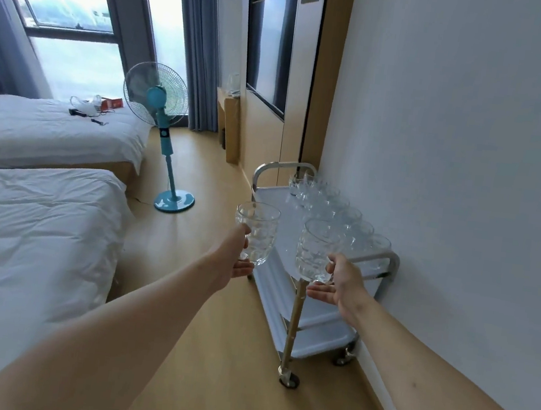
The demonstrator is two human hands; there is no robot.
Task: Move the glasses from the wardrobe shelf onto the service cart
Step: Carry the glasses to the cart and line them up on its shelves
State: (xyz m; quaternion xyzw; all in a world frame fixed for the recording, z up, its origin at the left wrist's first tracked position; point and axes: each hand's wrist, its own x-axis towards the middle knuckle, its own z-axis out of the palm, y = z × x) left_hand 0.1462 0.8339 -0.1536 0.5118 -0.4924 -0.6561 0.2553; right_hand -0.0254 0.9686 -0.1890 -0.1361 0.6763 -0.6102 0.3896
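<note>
My left hand (238, 262) grips a clear dimpled glass mug (256, 232), held upright just left of the service cart's top shelf (274, 202). My right hand (343, 282) holds a second clear glass mug (314, 251) by its handle, upright above the cart's near end. The cart is a steel frame with white shelves on castors, standing along the right wall. A row of several clear glasses (330, 208) stands on the right side of its top shelf. The wardrobe shelf is out of view.
Two white beds (28, 219) fill the left side. A blue pedestal fan (165, 130) stands on the wooden floor between the beds and the cart. A wall television (271, 48) and a small wooden desk (228, 121) lie beyond the cart. The white wall (472, 161) runs along the right.
</note>
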